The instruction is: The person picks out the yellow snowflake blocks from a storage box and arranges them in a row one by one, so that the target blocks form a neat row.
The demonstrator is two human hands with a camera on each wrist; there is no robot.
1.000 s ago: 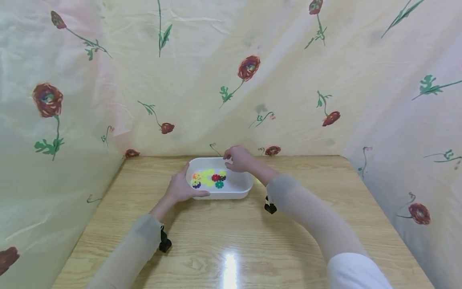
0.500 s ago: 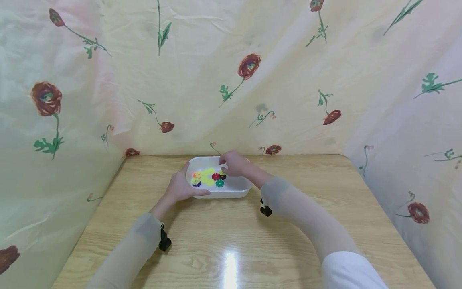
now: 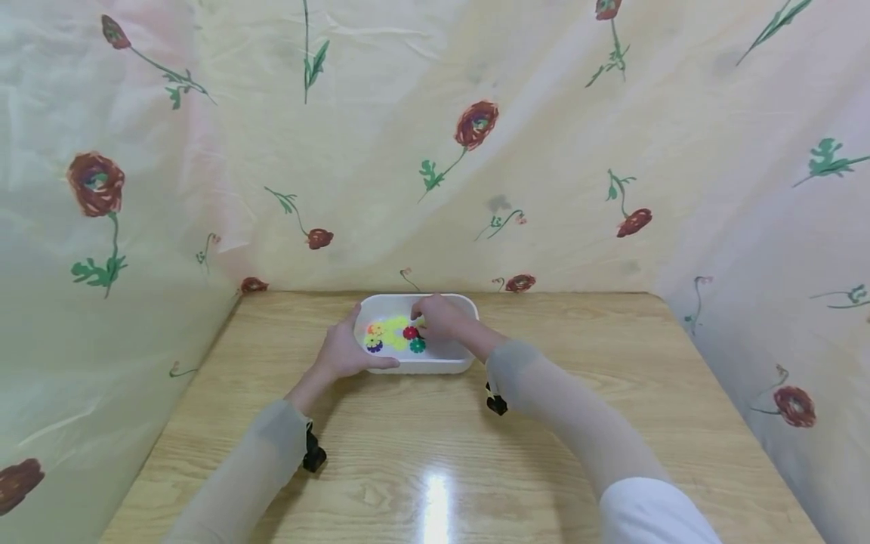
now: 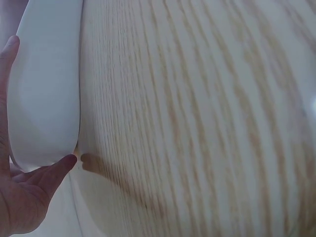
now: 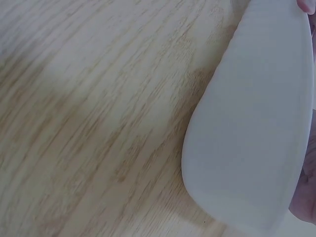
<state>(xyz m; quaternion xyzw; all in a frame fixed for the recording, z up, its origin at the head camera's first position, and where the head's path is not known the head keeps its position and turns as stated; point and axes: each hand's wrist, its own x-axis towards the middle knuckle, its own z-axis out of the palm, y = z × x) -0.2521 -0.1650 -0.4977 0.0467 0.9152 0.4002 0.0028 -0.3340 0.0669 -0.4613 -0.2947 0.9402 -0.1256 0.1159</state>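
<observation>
A white plastic tub [image 3: 435,366] stands on the table near the back wall. Inside lie several small flower-shaped plastic discs: yellow ones [image 3: 393,332], a red one [image 3: 410,332], a green one [image 3: 418,345] and a purple one [image 3: 374,347]. My left hand [image 3: 343,351] holds the tub's left end, its thumb along the front rim; the left wrist view shows its fingers against the tub wall [image 4: 44,89]. My right hand [image 3: 442,317] reaches into the tub, fingertips bent down beside the red disc. What its fingertips touch is hidden, also in the right wrist view.
The wooden table [image 3: 381,446] stretches in front of the tub and to both sides. Flower-printed cloth [image 3: 381,151] hangs behind it and along the left and right. Black wrist cameras [image 3: 314,453] hang below both forearms.
My right hand has moved left and down into the tub, over the discs at the right of the cluster. The left hand keeps its hold on the tub. The head view has shifted slightly.
</observation>
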